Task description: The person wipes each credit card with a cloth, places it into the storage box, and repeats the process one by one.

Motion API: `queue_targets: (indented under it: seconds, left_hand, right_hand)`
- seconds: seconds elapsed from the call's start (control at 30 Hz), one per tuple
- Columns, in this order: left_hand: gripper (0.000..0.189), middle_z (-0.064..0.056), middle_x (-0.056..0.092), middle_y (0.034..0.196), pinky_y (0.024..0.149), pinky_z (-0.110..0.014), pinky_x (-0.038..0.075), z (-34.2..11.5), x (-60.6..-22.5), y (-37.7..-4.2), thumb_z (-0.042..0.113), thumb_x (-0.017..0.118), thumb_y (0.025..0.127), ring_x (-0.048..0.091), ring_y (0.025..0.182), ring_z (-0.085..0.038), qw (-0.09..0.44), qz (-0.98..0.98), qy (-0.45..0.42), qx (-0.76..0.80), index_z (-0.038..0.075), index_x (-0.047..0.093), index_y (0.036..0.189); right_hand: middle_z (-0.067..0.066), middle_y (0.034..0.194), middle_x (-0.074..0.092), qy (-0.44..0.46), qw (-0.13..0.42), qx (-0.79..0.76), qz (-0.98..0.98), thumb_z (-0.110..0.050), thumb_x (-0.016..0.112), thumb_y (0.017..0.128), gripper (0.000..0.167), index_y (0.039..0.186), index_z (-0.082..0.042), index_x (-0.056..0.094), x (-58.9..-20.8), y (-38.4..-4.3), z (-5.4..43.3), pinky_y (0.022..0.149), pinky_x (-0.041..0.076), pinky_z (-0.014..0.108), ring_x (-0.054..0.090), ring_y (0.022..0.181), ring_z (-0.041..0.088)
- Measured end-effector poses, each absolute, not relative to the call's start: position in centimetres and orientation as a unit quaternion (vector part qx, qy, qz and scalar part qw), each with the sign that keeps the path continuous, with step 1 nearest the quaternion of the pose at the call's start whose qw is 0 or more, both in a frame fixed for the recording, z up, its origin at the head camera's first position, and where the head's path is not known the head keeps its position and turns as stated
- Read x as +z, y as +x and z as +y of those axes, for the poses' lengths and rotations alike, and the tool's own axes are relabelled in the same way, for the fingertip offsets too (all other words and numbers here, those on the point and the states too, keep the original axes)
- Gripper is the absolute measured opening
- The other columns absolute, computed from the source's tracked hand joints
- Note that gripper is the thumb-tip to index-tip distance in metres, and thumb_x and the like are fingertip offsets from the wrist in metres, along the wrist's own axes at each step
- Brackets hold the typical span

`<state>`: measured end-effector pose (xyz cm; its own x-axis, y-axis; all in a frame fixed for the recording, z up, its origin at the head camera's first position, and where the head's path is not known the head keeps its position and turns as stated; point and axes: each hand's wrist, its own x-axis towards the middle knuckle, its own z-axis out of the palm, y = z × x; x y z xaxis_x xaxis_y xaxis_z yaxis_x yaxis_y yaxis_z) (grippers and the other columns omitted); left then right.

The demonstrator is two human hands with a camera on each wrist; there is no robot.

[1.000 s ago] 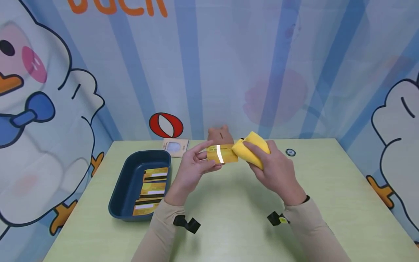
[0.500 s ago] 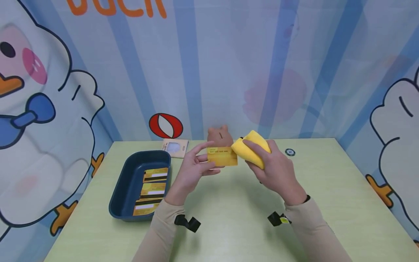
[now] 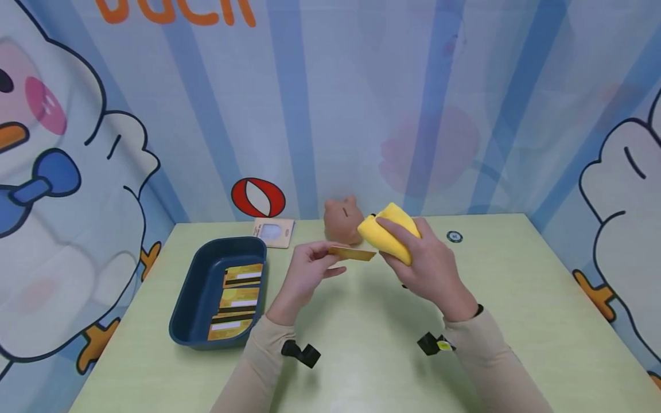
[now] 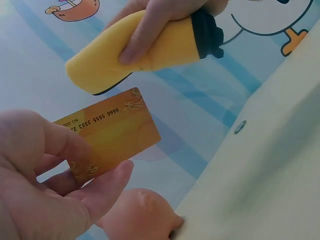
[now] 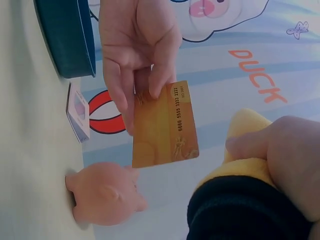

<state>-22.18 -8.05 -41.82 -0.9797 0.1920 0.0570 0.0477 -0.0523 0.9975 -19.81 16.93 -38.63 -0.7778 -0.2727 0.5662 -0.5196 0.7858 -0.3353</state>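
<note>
My left hand (image 3: 308, 269) pinches a gold bank card (image 3: 353, 253) by one end, between thumb and fingers. The card is tilted nearly edge-on in the head view; its raised numbers show in the left wrist view (image 4: 122, 137). On the right, my right hand (image 3: 435, 268) grips a bunched yellow cloth (image 3: 388, 234) with a dark part at one end, seen in the left wrist view (image 4: 202, 35). A small gap separates cloth and card in the left wrist view. Both are held above the table, in front of a pink piggy bank (image 3: 341, 218).
A dark blue tray (image 3: 182, 312) stands on the left with several gold cards (image 3: 238, 298) inside. Behind it lies a small flat box (image 3: 281, 234) with an oval window. A round chip (image 3: 454, 236) is at the back right, and a duck-print curtain (image 3: 351, 115) hangs behind the table.
The card has been tipped from facing the head camera to almost edge-on, its bright glare gone. The cloth hand has barely moved, and the whole head view has shifted slightly.
</note>
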Motion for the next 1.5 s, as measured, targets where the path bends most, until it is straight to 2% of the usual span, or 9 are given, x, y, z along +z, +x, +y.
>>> queue_targets:
  seconds: [0.27, 0.4, 0.57, 0.7, 0.9, 1.13, 1.33, 1.5]
  left_hand:
    - [0.022, -0.019, 0.069, 0.13, 0.093, -0.042, 0.062, -7.5, -42.5, -22.3, -0.003, 0.059, 0.104, 0.072, 0.113, -0.027, 0.043, 0.683, 0.095, 0.723, -0.006, 0.074, 0.12]
    - [0.025, -0.019, 0.069, 0.128, 0.094, -0.039, 0.062, -7.8, -42.5, -22.2, -0.001, 0.062, 0.104, 0.075, 0.11, -0.03, 0.06, 0.69, 0.112, 0.713, -0.003, 0.072, 0.127]
    - [0.037, -0.019, 0.067, 0.136, 0.097, -0.036, 0.06, -8.3, -42.3, -22.1, -0.003, 0.069, 0.098, 0.073, 0.116, -0.03, 0.085, 0.692, 0.129, 0.705, 0.0, 0.068, 0.135]
    - [0.047, -0.023, 0.063, 0.142, 0.098, -0.041, 0.059, -8.3, -42.1, -22.2, -0.004, 0.069, 0.098, 0.07, 0.121, -0.034, 0.094, 0.684, 0.143, 0.709, 0.0, 0.06, 0.144]
    - [0.063, -0.027, 0.061, 0.144, 0.099, -0.044, 0.059, -8.2, -42.1, -22.5, -0.005, 0.067, 0.099, 0.069, 0.123, -0.038, 0.098, 0.67, 0.151, 0.721, 0.007, 0.045, 0.156]
    - [0.066, -0.019, 0.063, 0.145, 0.098, -0.039, 0.06, -7.9, -41.6, -22.1, -0.003, 0.068, 0.099, 0.068, 0.124, -0.035, 0.097, 0.676, 0.158, 0.713, 0.009, 0.043, 0.159]
    - [0.065, -0.018, 0.061, 0.146, 0.099, -0.038, 0.06, -7.8, -41.4, -22.0, -0.004, 0.069, 0.098, 0.067, 0.123, -0.033, 0.08, 0.681, 0.179, 0.706, 0.008, 0.045, 0.157]
    - [0.064, -0.019, 0.056, 0.146, 0.098, -0.039, 0.06, -7.6, -41.1, -21.8, -0.006, 0.069, 0.097, 0.066, 0.122, -0.034, 0.068, 0.681, 0.195, 0.702, 0.008, 0.047, 0.156]
  right_hand:
    - [0.021, 0.117, 0.057, 0.23, 0.246, 0.241, -0.91, -0.026, 0.081, 0.092, 0.06, 0.147, -0.03, 0.059, -38.6, -19.8, 16.3, 0.051, 0.052, 0.04, 0.056, 0.077, 0.025]
    - [0.02, 0.116, 0.057, 0.237, 0.246, 0.24, -0.909, -0.027, 0.081, 0.092, 0.059, 0.147, -0.03, 0.06, -38.6, -19.7, 16.1, 0.051, 0.051, 0.039, 0.056, 0.075, 0.024]
    - [0.02, 0.118, 0.057, 0.239, 0.244, 0.241, -0.909, -0.027, 0.081, 0.093, 0.059, 0.148, -0.03, 0.059, -38.5, -19.7, 16.0, 0.051, 0.05, 0.037, 0.055, 0.073, 0.022]
    - [0.021, 0.119, 0.057, 0.241, 0.239, 0.243, -0.909, -0.027, 0.08, 0.093, 0.059, 0.148, -0.03, 0.059, -38.5, -19.8, 15.9, 0.051, 0.051, 0.038, 0.056, 0.075, 0.023]
    - [0.02, 0.119, 0.056, 0.258, 0.228, 0.235, -0.909, -0.028, 0.082, 0.092, 0.062, 0.149, -0.03, 0.057, -38.7, -19.9, 15.2, 0.052, 0.053, 0.036, 0.056, 0.074, 0.022]
    - [0.02, 0.112, 0.056, 0.291, 0.225, 0.226, -0.902, -0.027, 0.083, 0.091, 0.062, 0.148, -0.028, 0.059, -39.4, -19.9, 13.9, 0.051, 0.051, 0.034, 0.053, 0.068, 0.019]
    - [0.018, 0.112, 0.056, 0.302, 0.209, 0.22, -0.904, -0.03, 0.082, 0.092, 0.062, 0.149, -0.028, 0.059, -39.6, -19.8, 13.3, 0.051, 0.049, 0.033, 0.051, 0.068, 0.018]
    - [0.019, 0.111, 0.056, 0.308, 0.219, 0.188, -0.907, -0.034, 0.081, 0.093, 0.061, 0.15, -0.03, 0.058, -39.8, -19.7, 13.1, 0.049, 0.048, 0.034, 0.05, 0.067, 0.019]
